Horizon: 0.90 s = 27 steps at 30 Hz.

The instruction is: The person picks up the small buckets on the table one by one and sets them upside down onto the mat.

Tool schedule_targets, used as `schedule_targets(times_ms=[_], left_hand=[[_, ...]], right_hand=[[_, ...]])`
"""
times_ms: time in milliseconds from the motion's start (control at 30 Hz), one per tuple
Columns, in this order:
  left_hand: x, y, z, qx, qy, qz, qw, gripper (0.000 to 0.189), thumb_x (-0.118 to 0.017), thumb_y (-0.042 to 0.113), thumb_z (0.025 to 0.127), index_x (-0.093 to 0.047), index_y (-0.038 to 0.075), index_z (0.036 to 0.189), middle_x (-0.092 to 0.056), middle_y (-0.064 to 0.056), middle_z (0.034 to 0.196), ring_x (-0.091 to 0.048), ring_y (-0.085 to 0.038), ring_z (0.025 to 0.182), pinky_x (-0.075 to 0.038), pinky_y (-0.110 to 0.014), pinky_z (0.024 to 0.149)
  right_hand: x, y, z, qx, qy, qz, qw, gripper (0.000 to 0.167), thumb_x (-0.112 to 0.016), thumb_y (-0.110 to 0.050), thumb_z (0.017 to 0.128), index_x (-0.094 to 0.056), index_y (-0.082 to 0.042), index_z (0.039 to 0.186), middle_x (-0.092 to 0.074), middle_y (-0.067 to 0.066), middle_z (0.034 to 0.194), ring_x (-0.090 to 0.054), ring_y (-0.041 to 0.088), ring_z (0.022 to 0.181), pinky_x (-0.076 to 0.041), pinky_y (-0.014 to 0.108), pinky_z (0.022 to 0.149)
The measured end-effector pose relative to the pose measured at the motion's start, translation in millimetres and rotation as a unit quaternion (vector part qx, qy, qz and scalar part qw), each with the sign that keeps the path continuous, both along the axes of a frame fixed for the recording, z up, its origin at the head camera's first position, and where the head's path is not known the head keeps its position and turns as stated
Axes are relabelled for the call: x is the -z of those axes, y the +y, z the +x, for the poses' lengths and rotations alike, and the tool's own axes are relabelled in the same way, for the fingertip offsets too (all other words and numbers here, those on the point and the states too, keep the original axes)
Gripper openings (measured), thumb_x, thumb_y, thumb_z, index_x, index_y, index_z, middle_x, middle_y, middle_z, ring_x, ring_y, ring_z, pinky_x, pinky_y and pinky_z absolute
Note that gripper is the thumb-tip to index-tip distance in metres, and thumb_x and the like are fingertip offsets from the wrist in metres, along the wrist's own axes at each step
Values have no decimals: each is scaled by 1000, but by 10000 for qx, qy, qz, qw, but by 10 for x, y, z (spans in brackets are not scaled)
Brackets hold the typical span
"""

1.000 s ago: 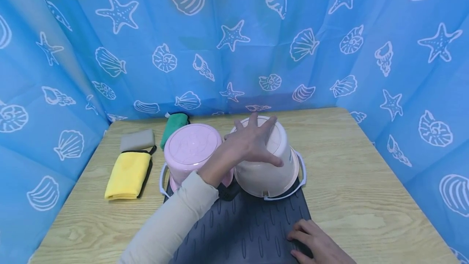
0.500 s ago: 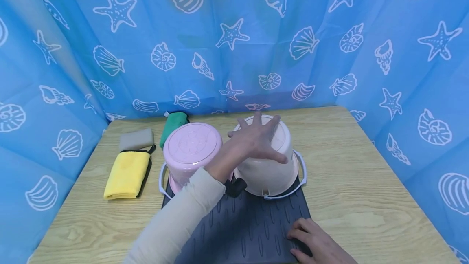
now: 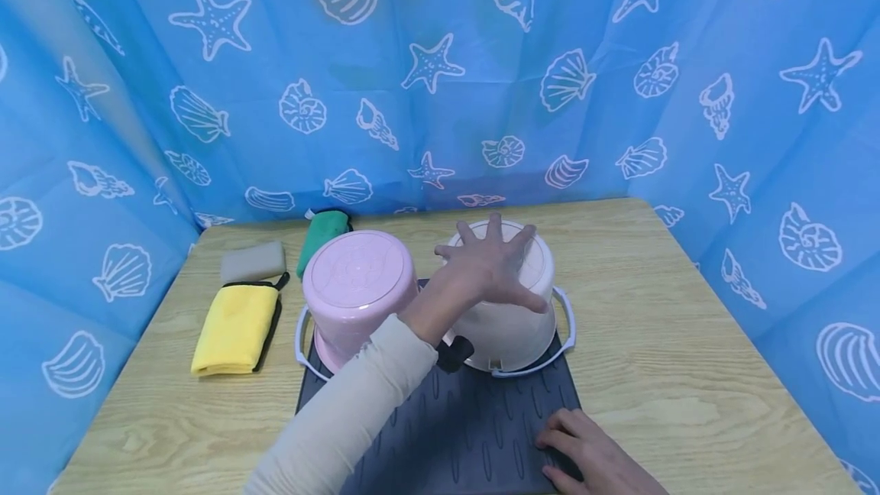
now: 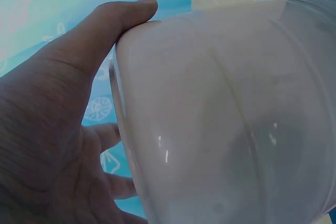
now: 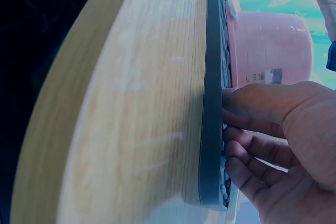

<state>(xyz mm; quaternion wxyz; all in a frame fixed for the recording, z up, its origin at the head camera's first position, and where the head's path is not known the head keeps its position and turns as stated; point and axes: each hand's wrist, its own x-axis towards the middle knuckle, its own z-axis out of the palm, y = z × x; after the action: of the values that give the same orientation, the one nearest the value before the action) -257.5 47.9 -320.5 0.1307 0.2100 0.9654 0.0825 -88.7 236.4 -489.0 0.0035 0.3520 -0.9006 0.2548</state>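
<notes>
A beige bucket (image 3: 512, 338) stands upside down on the dark ribbed mat (image 3: 474, 434), its handle resting by the rim. My left hand (image 3: 488, 270) lies over its raised base with fingers spread. In the left wrist view, the thumb of my left hand (image 4: 58, 98) touches the edge of the beige bucket (image 4: 210, 114). Left of it is a pink bucket (image 3: 357, 281), also overturned, with a pale handle. My right hand (image 3: 594, 453) rests its fingertips on the mat's front right part; in the right wrist view these fingers are loosely bent against the mat (image 5: 211, 145).
A folded yellow cloth (image 3: 237, 329), a grey block (image 3: 253, 262) and a green cloth (image 3: 321, 235) lie to the left on the wooden table (image 3: 660, 350). A blue curtain (image 3: 426, 121) with shells and starfish hangs behind. The table's front edge shows in the right wrist view.
My left hand and the beige bucket's base have shifted slightly right, with more mat showing between the buckets. The head view has drifted a little. My right hand stays on the mat.
</notes>
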Motion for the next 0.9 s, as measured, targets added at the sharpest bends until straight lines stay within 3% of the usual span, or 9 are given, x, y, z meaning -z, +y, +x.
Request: schedule_targets(times_ms=[267, 400, 467, 533, 600, 700, 900], left_hand=[[85, -113, 61, 335, 546, 110, 9979, 111, -63, 84, 70, -16, 40, 160, -11, -10, 165, -11, -54, 145, -26, -82, 95], [83, -288, 131, 555, 919, 513, 9929, 102, -60, 82, 76, -22, 37, 160, -20, -5, 164, -17, -48, 146, -26, -77, 101], [76, -422, 185, 634, 1232, 883, 9864, 90, -60, 73, 84, -29, 34, 158, -29, -3, 161, -26, -40, 145, -31, -69, 105], [82, -573, 247, 693, 1673, 1400, 9734, 72, -62, 59, 92, -41, 28, 153, -43, -3, 153, -41, -33, 139, -38, -59, 106], [102, -734, 316, 710, 2137, 1997, 9536, 54, -64, 43, 96, -54, 21, 144, -55, -3, 141, -53, -26, 128, -45, -49, 102], [150, -960, 428, 650, 2691, 2647, 9237, 36, -66, 26, 96, -67, 15, 130, -65, -3, 126, -61, -22, 116, -50, -41, 96], [272, -1326, 640, 276, 3078, 3252, 8937, 24, -66, 19, 95, -73, 13, 117, -70, 3, 114, -61, -16, 109, -50, -37, 94]], right_hand=[[11, 14, -33, -195, 252, -60, 9995, 18, -79, -21, 87, -72, -16, 103, -52, -11, 102, -47, 3, 88, -47, 24, 68], [-34, 25, -49, -236, 473, -318, 9981, 21, -81, -15, 84, -72, -17, 102, -55, -10, 102, -52, 4, 87, -49, 24, 67], [-93, 31, -48, -29, 427, -443, 9981, 22, -81, -13, 83, -72, -18, 102, -56, -11, 102, -53, 4, 88, -50, 24, 68], [-167, 40, -51, 260, 517, -521, 9970, 23, -81, -11, 83, -73, -19, 102, -57, -13, 102, -55, 4, 88, -51, 24, 69], [-245, 53, -64, 599, 654, -559, 9945, 24, -81, -8, 82, -73, -20, 101, -57, -15, 102, -56, 3, 88, -52, 23, 69], [-357, 86, -103, 1072, 930, -645, 9878, 29, -82, -4, 79, -73, -22, 98, -58, -17, 100, -58, 1, 87, -53, 23, 69], [-531, 247, -194, 1736, 1100, -683, 9763, 29, -82, -4, 80, -74, -26, 98, -61, -18, 99, -61, 2, 84, -52, 21, 67]])
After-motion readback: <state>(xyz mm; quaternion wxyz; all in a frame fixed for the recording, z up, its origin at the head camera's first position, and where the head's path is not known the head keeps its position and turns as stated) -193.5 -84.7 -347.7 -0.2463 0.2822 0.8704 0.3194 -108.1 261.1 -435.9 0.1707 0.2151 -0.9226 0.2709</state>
